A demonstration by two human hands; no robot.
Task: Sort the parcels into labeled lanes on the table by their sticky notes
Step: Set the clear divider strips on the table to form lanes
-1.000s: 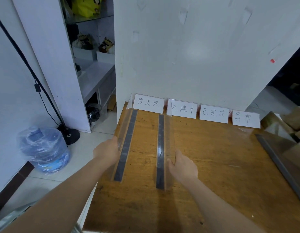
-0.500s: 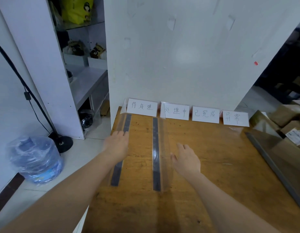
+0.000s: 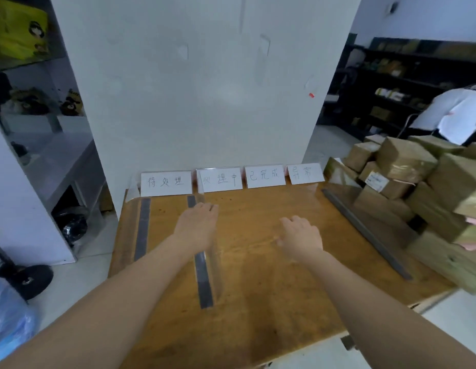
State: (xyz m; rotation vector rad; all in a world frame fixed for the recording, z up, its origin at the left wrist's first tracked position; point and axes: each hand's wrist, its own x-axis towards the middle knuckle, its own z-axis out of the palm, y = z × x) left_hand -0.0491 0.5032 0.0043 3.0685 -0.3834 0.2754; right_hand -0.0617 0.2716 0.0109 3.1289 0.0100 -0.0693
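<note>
Several white lane labels [image 3: 166,183] with handwritten characters stand along the far edge of the wooden table [image 3: 258,302]. Clear dividers with dark base strips lie on the table: one at the left edge [image 3: 141,230], one under my left hand [image 3: 204,278], one at the right [image 3: 364,233]. My left hand [image 3: 198,226] hovers palm down over the second divider, holding nothing. My right hand [image 3: 302,237] is palm down over the bare middle of the table, fingers loosely apart. A stack of brown taped parcels [image 3: 407,161] sits beside the table on the right, some with pink notes [image 3: 473,221].
A white panel [image 3: 204,89] rises behind the labels. Shelving [image 3: 45,145] stands at the left, a blue water jug [image 3: 7,320] and a black lamp base [image 3: 27,280] on the floor. A person in white [image 3: 455,113] bends at the far right before dark shelves [image 3: 407,75].
The view swung right, revealing the parcel stack. My left hand left the left-edge divider and moved over the second one. My right hand shifted right, away from that divider.
</note>
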